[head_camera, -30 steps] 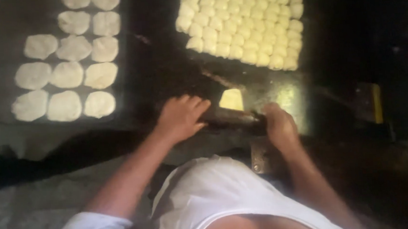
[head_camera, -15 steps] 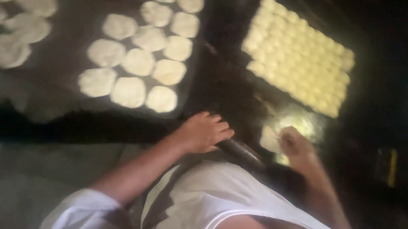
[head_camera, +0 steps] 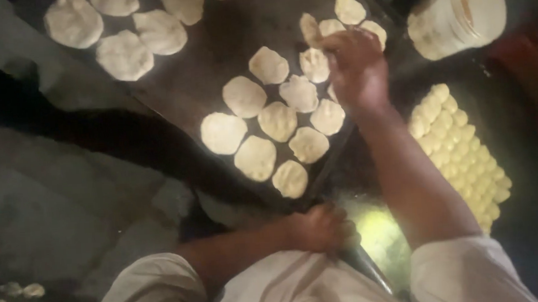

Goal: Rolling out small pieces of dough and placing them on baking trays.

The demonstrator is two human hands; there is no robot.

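Right hand (head_camera: 356, 65), fingers pinched on a flat dough round (head_camera: 311, 30), reaches over the dark tray (head_camera: 226, 54) beside the laid-out rounds, while the left hand (head_camera: 319, 227) grips the rolling pin (head_camera: 363, 263) close to the body.

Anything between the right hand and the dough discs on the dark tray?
Nothing visible. The right hand is already over the dark tray, at the flattened dough discs near its far edge. The left hand stays low by the rolling pin, clear of that path.
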